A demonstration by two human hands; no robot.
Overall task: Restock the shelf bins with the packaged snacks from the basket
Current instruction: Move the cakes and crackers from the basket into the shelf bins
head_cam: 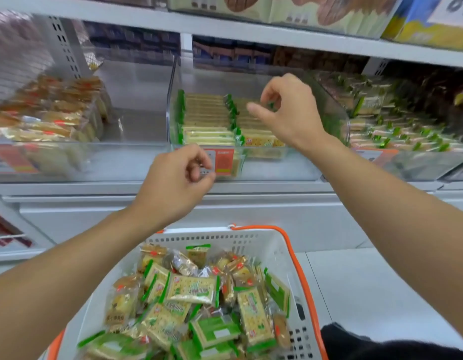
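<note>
A white basket [251, 239] with orange handles sits below me, heaped with green-edged cracker packets [191, 289] and gold-wrapped snacks [121, 302]. On the shelf, the clear middle bin [337, 110] holds two neat rows of the same green-edged cracker packets [207, 118]. My right hand [287, 110] hovers over the right row, thumb sticking out and fingers loosely bent, with nothing plainly held. My left hand [178, 178] is lower, in front of the bin's front wall near the red price label [222, 162]; its fingers are curled in and hold nothing.
To the left, a clear bin [136, 149] holds gold-wrapped snacks [56, 110]; another to the right holds green-edged packets [397, 131]. A white shelf board [251, 35] runs close above the bins. A dark garment [381, 346] shows at the bottom right.
</note>
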